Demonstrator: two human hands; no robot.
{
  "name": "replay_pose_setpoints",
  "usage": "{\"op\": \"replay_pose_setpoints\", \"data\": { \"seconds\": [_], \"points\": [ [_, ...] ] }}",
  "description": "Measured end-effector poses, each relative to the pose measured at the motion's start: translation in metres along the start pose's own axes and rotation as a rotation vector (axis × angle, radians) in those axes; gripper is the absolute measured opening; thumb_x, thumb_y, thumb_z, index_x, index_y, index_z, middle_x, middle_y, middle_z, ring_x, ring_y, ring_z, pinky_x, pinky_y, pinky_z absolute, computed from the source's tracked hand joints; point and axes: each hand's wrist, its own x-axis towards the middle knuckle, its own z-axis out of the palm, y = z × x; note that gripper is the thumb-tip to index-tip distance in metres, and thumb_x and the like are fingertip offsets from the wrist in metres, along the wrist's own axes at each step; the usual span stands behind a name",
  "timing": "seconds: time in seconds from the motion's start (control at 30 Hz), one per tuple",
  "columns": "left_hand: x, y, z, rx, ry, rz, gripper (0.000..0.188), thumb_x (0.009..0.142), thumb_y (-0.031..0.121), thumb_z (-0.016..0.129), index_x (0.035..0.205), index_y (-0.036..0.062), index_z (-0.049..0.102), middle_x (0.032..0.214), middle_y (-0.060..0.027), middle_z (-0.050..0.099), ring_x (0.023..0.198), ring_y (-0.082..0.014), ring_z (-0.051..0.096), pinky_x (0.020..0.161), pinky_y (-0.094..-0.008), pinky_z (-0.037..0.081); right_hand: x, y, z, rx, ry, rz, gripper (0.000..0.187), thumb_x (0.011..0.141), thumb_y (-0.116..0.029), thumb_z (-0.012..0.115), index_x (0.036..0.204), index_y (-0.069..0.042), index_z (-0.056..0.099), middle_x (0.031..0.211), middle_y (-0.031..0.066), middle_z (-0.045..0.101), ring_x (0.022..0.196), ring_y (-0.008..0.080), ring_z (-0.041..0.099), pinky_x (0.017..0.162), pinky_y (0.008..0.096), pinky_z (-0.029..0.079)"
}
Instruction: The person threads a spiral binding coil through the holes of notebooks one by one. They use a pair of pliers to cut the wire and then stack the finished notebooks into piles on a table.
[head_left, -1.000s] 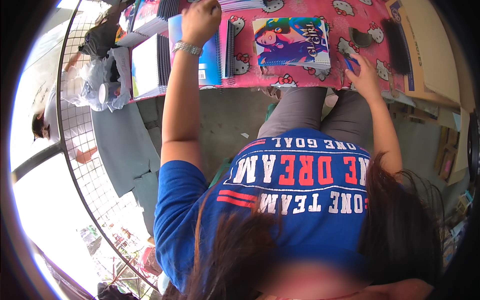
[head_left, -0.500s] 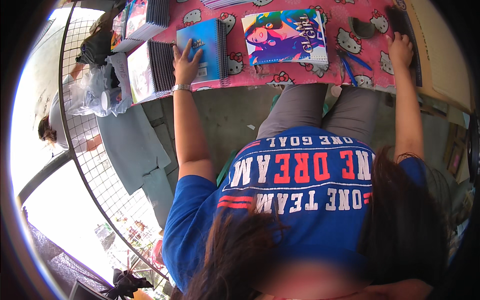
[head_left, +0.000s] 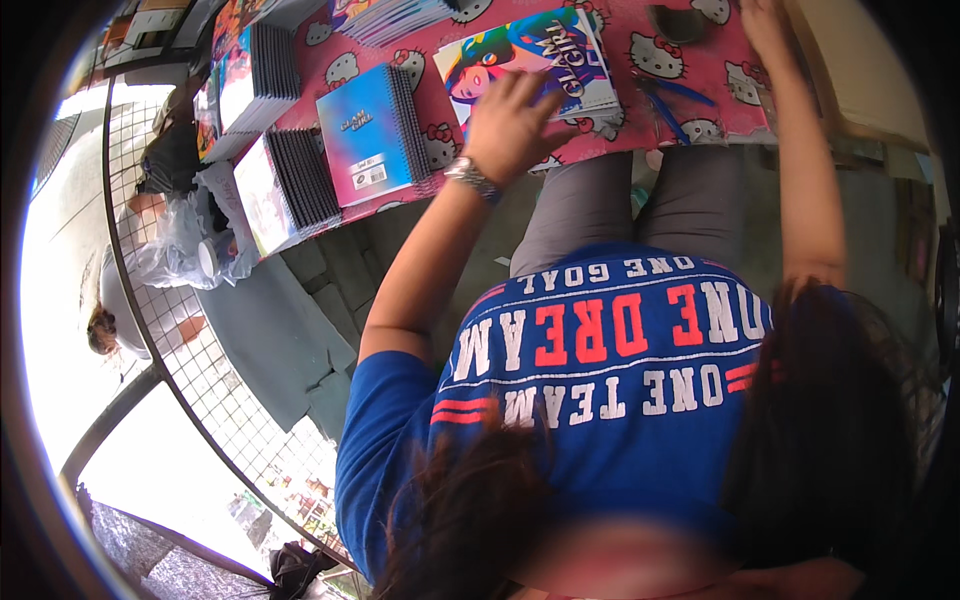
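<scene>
My left hand [head_left: 512, 128], with a metal-band watch on its wrist, reaches over an unbound stack of printed sheets [head_left: 590, 75] with a colourful cover and punched holes along its near edge. Its fingers are spread; whether they touch the cover I cannot tell. To its left lies a blue and pink spiral notebook [head_left: 365, 135] on a pile of others. My right hand [head_left: 765, 28] is at the table's far right, its fingers cut off by the top of the picture. Blue-handled pliers [head_left: 675, 105] lie between the sheets and my right arm.
Piles of wire-bound notebooks [head_left: 265, 80] stand at the table's left and far side. A dark curved object [head_left: 678, 22] sits beyond the pliers. Cardboard [head_left: 860, 80] borders the right. Clear plastic bags [head_left: 195, 240] hang at the left corner, near a wire mesh [head_left: 215, 365] with a person beyond.
My left hand has left the blue notebook and moved right to the unbound sheets. My right hand has shifted up and left in the picture. The whole view has turned slightly.
</scene>
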Motion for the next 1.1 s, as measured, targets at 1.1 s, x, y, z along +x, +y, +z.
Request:
{"op": "replay_pose_setpoints", "data": {
  "seconds": [1.1],
  "points": [
    [0.094, 0.007, -0.035, -0.151, 0.095, 0.115, 0.027, 0.078, 0.013, 0.072, 0.104, 0.0131, 0.066, 0.089, -0.0032, 0.070, 0.080, -0.0234, 0.066, 0.081, -0.0361, 0.045, -0.090, -0.185, -0.010, 1.030, -0.463, 0.281, 0.031, 0.089, -0.031, 0.073, 0.106, -0.005, 0.069, 0.070, 0.0020, 0.060, 0.063, 0.0076, 0.049, 0.057, 0.0286, 0.041]
  ]
}}
